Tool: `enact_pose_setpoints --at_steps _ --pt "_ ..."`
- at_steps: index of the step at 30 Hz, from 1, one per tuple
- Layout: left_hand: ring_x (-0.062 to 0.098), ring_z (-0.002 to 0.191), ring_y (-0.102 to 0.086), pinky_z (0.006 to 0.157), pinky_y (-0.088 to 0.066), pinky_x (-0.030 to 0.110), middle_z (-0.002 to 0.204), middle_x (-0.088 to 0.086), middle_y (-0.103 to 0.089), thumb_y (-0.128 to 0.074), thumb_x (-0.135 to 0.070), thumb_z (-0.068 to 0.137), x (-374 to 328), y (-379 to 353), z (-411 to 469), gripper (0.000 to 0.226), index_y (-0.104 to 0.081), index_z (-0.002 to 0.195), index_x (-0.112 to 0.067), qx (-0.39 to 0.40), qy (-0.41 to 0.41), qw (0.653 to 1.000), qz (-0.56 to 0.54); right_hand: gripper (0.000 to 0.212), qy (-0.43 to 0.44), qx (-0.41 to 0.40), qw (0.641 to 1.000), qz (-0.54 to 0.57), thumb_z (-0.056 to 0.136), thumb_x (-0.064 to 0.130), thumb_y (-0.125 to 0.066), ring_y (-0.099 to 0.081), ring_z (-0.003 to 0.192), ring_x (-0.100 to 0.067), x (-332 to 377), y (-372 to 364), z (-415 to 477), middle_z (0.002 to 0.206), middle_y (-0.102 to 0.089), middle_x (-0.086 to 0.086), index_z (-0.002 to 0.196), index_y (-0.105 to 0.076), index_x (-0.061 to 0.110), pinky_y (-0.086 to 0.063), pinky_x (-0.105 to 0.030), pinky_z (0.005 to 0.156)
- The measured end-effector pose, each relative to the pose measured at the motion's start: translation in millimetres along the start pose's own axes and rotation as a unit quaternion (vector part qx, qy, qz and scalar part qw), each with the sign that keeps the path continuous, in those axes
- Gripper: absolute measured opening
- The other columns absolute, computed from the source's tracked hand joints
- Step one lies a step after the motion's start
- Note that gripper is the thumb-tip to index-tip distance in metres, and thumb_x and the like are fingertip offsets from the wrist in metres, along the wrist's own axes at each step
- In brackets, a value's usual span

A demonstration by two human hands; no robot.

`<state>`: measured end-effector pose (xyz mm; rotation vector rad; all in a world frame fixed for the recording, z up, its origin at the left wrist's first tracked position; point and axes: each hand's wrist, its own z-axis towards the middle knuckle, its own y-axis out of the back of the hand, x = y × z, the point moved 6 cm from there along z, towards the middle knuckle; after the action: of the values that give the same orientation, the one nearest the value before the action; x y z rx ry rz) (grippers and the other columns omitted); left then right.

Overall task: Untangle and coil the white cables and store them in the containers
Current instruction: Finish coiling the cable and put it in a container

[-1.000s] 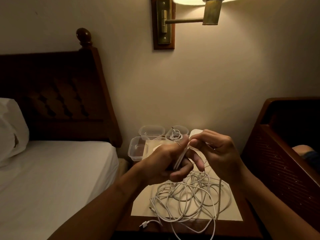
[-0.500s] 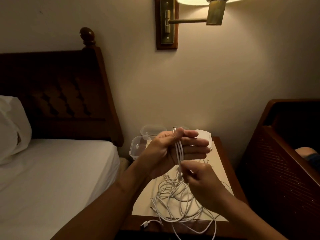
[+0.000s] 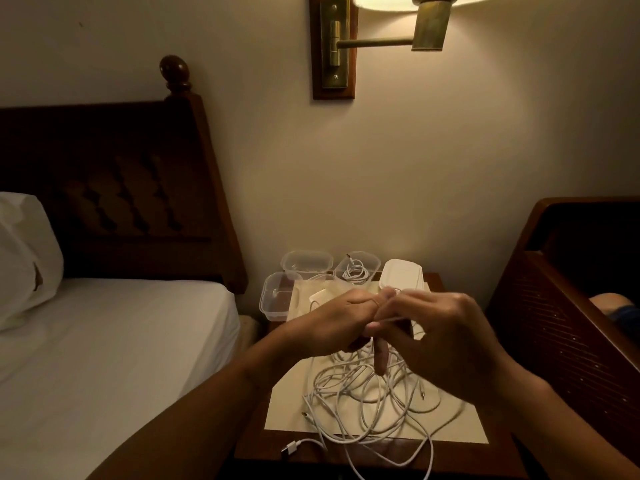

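Both hands are being held close together above the nightstand (image 3: 263,441), fingertips nearly meeting. The left hand (image 3: 329,322) is being kept curled, its fingers being closed round a gathered length of white cable (image 3: 393,318), with one finger being pointed downward. The right hand (image 3: 446,337) is being held just beside it, fingers bent, and the same strand is being pinched at its fingertips. Blur is being noted where the fingers meet, so the hold cannot be told more finely.

Directly beneath the hands, a tangle of white cables (image 3: 367,393) is being left lying loose on the cream mat (image 3: 287,410), its loops crossing one another and its upper loops reaching up under the hands. Nearer the person than the hands, a plug end (image 3: 290,448) is being left on the dark wood, just off the mat's near edge.

Beyond the hands, toward the wall, clear containers are being kept in a group. One container (image 3: 372,263) is being used to hold a coiled cable (image 3: 356,273). A second container (image 3: 306,261) is standing just left of it. A third container (image 3: 273,299) is standing beyond the left hand, toward the bed (image 3: 104,341). A white lid (image 3: 401,280) is lying just beyond the right hand's fingertips.

High above the hands, a wall lamp (image 3: 429,26) is being kept lit.
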<state>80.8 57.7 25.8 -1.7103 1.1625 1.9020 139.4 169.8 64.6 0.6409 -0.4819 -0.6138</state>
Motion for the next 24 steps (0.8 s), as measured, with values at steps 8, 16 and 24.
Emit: enact_pose_setpoints --at_steps 8,16,24 --pt "0.011 0.039 -0.027 0.044 -0.023 0.025 0.050 0.002 -0.039 -0.016 -0.058 0.106 3 -17 -4 0.078 -0.062 0.097 0.004 0.133 -0.018 0.961 -0.242 0.007 -0.042 -0.085 0.977 0.194 0.084 0.014 -0.081 -0.061 0.067 -0.019 -44 -1 11 0.080 -0.063 -0.001 0.088 -0.078 0.011 -0.049 -0.035 0.053" --pt "0.011 0.040 -0.034 0.047 -0.026 0.027 0.051 0.001 -0.044 -0.025 -0.031 0.112 -13 -17 -12 0.043 -0.056 0.093 -0.009 0.070 -0.120 0.903 -0.408 0.018 -0.239 -0.076 0.885 0.392 0.099 0.010 -0.057 -0.053 0.054 -0.006 -56 -45 -18 0.066 -0.063 0.007 0.097 -0.074 0.016 -0.043 -0.021 0.049" --pt "0.041 0.095 -0.073 0.091 -0.060 0.049 0.093 0.026 -0.072 -0.039 -0.034 0.105 -16 18 5 0.042 -0.060 0.107 0.003 -0.084 -0.136 0.922 -0.353 0.025 -0.143 0.010 0.968 0.208 0.097 -0.001 -0.055 -0.062 0.071 -0.014 -26 -69 -26 0.081 -0.064 0.005 0.110 -0.070 0.014 -0.052 -0.027 0.060"
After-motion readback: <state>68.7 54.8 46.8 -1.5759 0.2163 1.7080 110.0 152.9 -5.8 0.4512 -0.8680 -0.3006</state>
